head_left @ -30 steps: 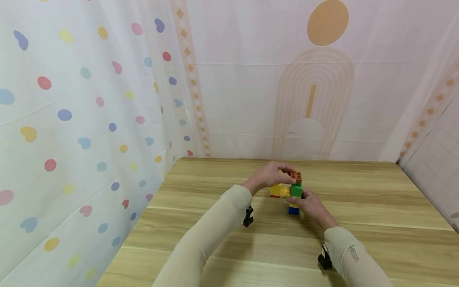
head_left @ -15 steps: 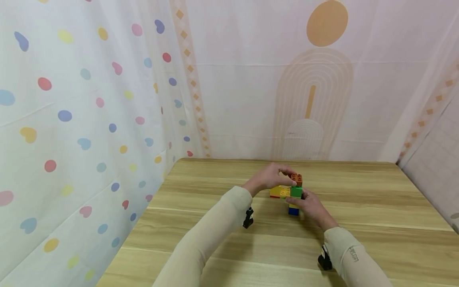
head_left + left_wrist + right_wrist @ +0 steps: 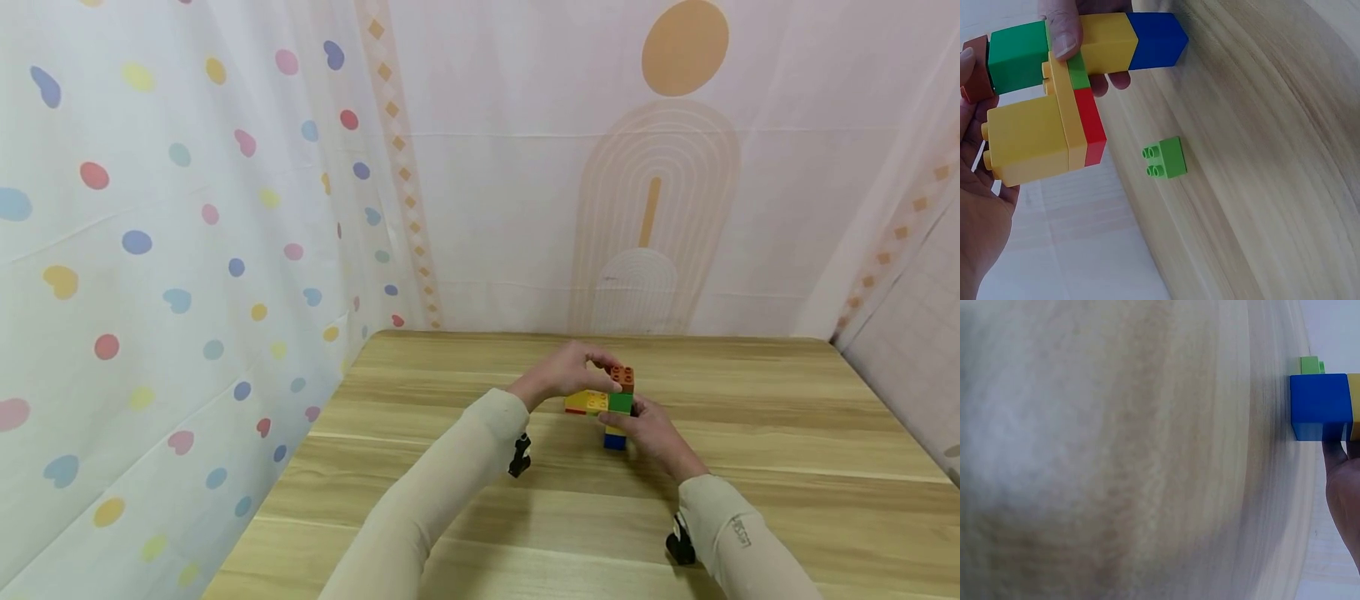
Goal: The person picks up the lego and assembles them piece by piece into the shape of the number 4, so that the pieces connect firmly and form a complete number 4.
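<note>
A tower of toy building bricks stands upright in the head view, with a blue brick (image 3: 615, 442) at its foot and a yellow brick (image 3: 1109, 42) above that. Higher up comes a dark green brick (image 3: 620, 402), topped by a reddish-brown brick (image 3: 622, 379). My left hand (image 3: 564, 372) pinches this brown brick, which sits right against the green one. My right hand (image 3: 654, 433) grips the tower's middle, its thumb over the light green layer. Out to the side reaches an arm of a yellow plate (image 3: 1067, 115), a red piece (image 3: 1090, 128) and a yellow block (image 3: 1027, 140).
A loose light green brick (image 3: 1166, 157) lies on the wooden table (image 3: 420, 392) beyond the tower, hidden in the head view. Patterned curtains (image 3: 487, 208) hang behind the table and along its left side. Black wrist cameras (image 3: 519, 455) are strapped under both sleeves.
The brown brick has come down slightly with my left hand onto the dark green brick, whose studs showed earlier and are now covered. My right hand has stayed in place.
</note>
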A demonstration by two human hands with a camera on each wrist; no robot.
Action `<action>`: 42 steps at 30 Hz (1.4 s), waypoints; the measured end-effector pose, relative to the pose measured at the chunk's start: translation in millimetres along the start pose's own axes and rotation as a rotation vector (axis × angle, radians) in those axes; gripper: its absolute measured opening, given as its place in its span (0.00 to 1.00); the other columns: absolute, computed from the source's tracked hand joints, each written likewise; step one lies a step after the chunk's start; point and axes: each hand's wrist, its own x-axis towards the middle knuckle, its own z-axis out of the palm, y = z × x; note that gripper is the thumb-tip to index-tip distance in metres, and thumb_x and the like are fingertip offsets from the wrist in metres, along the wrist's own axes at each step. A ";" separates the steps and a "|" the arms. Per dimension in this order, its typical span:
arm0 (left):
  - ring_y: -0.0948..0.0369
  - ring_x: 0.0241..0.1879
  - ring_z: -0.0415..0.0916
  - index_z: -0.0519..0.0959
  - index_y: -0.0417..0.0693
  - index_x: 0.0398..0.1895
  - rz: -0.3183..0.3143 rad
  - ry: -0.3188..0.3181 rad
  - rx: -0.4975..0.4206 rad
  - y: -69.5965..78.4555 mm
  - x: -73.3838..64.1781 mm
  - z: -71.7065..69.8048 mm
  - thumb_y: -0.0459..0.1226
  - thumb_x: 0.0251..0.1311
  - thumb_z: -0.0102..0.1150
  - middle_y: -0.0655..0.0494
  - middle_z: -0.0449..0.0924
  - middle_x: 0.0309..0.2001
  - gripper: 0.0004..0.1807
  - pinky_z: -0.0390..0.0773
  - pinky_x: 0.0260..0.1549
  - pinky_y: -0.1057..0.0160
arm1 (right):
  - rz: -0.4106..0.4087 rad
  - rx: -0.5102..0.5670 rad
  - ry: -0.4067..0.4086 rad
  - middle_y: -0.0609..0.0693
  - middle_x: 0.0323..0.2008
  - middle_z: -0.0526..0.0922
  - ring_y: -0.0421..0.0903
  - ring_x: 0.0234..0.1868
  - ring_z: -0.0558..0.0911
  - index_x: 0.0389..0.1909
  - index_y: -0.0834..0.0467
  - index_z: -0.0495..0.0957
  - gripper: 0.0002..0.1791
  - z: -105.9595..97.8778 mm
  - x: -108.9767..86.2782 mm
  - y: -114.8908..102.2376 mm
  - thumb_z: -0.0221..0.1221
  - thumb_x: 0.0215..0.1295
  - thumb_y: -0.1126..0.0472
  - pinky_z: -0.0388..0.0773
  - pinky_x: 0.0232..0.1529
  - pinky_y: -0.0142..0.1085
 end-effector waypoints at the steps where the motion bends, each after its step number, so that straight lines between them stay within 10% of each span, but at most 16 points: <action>1: 0.64 0.52 0.73 0.83 0.53 0.54 0.004 -0.002 0.008 -0.1 0.0 -0.2 0.46 0.59 0.70 0.68 0.82 0.46 0.20 0.74 0.51 0.61 | -0.001 0.002 -0.001 0.59 0.62 0.75 0.55 0.61 0.73 0.68 0.61 0.68 0.37 0.2 -0.1 0.0 0.63 0.66 0.43 0.65 0.63 0.57; 14: 0.64 0.49 0.76 0.86 0.50 0.48 0.054 -0.071 0.202 13.4 6.7 -6.8 0.43 0.60 0.69 0.65 0.83 0.44 0.14 0.74 0.48 0.66 | -0.006 0.006 0.002 0.58 0.60 0.77 0.53 0.59 0.74 0.66 0.62 0.69 0.35 0.9 0.3 -1.0 0.62 0.67 0.44 0.65 0.63 0.55; 42: 0.62 0.49 0.77 0.84 0.49 0.50 0.051 -0.002 0.167 5.0 4.2 9.2 0.42 0.60 0.69 0.65 0.82 0.44 0.16 0.74 0.47 0.68 | 0.014 -0.016 0.002 0.59 0.61 0.75 0.55 0.61 0.73 0.67 0.61 0.69 0.36 -2.7 0.2 -1.8 0.63 0.66 0.43 0.65 0.62 0.57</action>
